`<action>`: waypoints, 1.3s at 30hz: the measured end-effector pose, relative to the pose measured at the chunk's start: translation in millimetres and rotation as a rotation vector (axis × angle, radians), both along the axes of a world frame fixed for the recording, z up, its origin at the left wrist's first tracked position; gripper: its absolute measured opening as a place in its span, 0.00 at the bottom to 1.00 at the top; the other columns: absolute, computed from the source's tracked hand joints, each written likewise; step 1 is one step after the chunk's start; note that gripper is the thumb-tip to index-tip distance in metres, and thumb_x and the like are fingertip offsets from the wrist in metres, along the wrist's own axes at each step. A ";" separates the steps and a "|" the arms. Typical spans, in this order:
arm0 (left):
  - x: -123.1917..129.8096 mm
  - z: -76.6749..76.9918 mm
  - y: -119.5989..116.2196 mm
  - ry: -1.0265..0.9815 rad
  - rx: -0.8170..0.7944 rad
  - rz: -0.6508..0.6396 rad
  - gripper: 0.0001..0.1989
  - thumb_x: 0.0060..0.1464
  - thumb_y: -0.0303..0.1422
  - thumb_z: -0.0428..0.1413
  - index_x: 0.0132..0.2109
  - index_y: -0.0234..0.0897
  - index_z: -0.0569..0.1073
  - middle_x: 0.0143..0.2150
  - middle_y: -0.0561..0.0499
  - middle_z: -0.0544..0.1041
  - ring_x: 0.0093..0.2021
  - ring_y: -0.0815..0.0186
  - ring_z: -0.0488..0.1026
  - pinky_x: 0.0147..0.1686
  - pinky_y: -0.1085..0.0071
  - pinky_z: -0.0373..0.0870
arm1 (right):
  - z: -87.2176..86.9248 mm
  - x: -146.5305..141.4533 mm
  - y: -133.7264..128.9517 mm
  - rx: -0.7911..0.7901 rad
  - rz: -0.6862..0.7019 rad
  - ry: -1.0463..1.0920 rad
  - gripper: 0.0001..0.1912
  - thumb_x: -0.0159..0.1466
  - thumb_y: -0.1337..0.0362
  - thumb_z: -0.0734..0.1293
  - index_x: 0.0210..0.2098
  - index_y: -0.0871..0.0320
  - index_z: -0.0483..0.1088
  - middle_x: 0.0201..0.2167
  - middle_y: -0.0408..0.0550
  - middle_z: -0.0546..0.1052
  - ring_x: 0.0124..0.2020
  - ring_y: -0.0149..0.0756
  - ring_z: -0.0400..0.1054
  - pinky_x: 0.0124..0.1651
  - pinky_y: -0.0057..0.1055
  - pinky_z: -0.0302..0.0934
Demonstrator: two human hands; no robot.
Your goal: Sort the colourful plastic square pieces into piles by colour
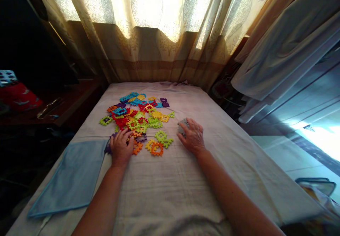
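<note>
A loose heap of colourful plastic interlocking pieces [154,123], toothed and mostly with cut-out middles, spreads over the cloth-covered table. My left hand [122,147] rests at the heap's near left edge, its fingers apart and lying over purple pieces [108,147]. Close by its thumb are orange pieces [137,147]. To the right of the heap, my right hand [191,134] has its thumb and fingers closed around a grey interlocking piece [183,126], which they partly cover. Between the hands lie an orange square piece [157,149] and green pieces [160,135].
A blue cloth [71,175] lies at the table's left. Curtains [159,59] hang behind the far edge. On the left stands a dark cabinet [61,113] with a red bag [21,96]. Pale clothing [276,51] hangs at the right. White bedding [225,179] covers the table.
</note>
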State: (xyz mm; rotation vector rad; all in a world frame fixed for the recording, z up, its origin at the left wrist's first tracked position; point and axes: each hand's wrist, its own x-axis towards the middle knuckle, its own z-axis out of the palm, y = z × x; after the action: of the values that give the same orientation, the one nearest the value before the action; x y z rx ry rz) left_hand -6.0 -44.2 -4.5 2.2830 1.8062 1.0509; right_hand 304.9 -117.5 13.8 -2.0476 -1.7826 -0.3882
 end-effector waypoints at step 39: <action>-16.7 -11.6 -7.1 0.161 -0.019 0.018 0.17 0.62 0.43 0.48 0.49 0.47 0.77 0.59 0.50 0.76 0.62 0.55 0.68 0.66 0.49 0.56 | -18.5 209.6 241.0 -0.195 -0.287 -0.079 0.27 0.68 0.50 0.54 0.55 0.58 0.71 0.60 0.61 0.67 0.59 0.53 0.57 0.60 0.60 0.45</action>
State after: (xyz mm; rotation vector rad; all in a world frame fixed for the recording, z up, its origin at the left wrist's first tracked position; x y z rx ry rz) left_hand -22.7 -51.3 -16.1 2.4083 1.8870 0.8713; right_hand 514.5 123.5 -4.7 -2.4690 -1.6267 -0.3938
